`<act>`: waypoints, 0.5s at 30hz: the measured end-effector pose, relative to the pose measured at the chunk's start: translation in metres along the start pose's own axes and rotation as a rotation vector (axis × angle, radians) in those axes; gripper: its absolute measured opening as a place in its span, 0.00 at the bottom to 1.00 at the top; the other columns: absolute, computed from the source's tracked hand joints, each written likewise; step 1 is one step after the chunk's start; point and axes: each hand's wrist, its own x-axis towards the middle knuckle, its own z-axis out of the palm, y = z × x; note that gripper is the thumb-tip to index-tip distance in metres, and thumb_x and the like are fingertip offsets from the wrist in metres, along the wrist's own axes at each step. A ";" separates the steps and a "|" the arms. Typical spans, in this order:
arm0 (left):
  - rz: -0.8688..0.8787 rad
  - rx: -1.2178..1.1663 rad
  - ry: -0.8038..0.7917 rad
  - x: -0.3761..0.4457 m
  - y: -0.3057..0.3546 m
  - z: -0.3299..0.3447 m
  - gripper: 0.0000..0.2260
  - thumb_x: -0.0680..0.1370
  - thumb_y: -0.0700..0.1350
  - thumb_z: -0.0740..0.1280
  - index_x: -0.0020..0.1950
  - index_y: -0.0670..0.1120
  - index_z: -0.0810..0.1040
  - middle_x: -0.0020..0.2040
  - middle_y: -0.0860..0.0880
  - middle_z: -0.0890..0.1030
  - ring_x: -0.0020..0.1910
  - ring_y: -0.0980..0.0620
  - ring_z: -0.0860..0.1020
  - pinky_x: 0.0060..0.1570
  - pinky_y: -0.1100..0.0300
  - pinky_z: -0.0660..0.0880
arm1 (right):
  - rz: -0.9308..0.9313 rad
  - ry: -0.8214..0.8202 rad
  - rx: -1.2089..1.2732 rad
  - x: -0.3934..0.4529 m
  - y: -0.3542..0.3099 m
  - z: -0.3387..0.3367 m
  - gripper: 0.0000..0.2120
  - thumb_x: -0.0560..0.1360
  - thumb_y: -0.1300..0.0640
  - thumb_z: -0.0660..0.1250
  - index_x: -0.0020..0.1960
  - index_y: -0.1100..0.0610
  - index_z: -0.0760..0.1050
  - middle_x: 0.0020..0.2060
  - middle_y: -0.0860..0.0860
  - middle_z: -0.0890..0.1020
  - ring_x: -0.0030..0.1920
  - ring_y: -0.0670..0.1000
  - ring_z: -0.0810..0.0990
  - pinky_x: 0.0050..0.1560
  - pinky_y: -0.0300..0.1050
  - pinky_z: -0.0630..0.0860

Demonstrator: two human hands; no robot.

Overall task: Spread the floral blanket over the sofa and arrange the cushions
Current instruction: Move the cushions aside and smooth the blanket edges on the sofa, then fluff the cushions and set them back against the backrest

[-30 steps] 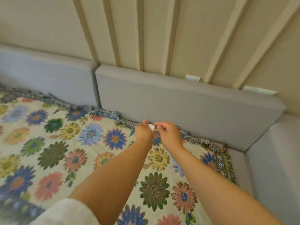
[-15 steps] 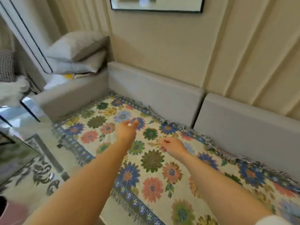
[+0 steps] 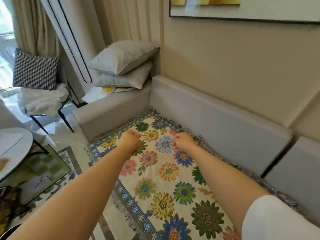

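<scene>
The floral blanket (image 3: 166, 172) lies flat on the seat of the grey sofa (image 3: 218, 123), its fringe against the backrest and hanging over the front edge. Both my arms reach out over its far left end. My left hand (image 3: 130, 139) is curled into a fist just above the blanket. My right hand (image 3: 183, 141) also has its fingers curled, close to the fringe by the backrest. Nothing shows in either hand. Two grey cushions (image 3: 122, 57) are stacked on the sofa's left arm in the corner.
A houndstooth cushion (image 3: 35, 70) leans on a chair with a white throw (image 3: 43, 99) at the left. A round table (image 3: 13, 149) and a patterned rug (image 3: 43, 172) lie in front of the sofa. A framed picture (image 3: 242, 9) hangs above.
My view swung from the sofa's right corner to its left end. My hands came apart from a shared pinch at the back fringe and now hover curled over the blanket's left end.
</scene>
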 end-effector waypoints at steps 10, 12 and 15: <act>0.102 0.054 -0.062 0.230 0.024 -0.109 0.12 0.80 0.36 0.57 0.38 0.42 0.73 0.29 0.45 0.68 0.25 0.50 0.62 0.25 0.61 0.60 | 0.008 0.132 0.098 0.176 -0.150 0.082 0.15 0.81 0.57 0.55 0.56 0.66 0.76 0.39 0.57 0.76 0.42 0.55 0.73 0.43 0.47 0.69; 0.107 0.091 -0.065 0.286 0.049 -0.147 0.12 0.79 0.36 0.58 0.36 0.42 0.72 0.29 0.45 0.67 0.25 0.49 0.63 0.25 0.61 0.61 | 0.017 0.168 0.126 0.218 -0.192 0.104 0.18 0.81 0.56 0.55 0.61 0.69 0.74 0.42 0.58 0.75 0.41 0.55 0.72 0.42 0.48 0.69; 0.161 0.144 -0.051 0.350 0.095 -0.194 0.13 0.79 0.37 0.59 0.34 0.43 0.67 0.29 0.44 0.65 0.25 0.48 0.63 0.26 0.60 0.61 | 0.040 0.138 0.196 0.263 -0.245 0.128 0.22 0.81 0.55 0.55 0.65 0.71 0.68 0.41 0.57 0.70 0.37 0.54 0.70 0.36 0.46 0.67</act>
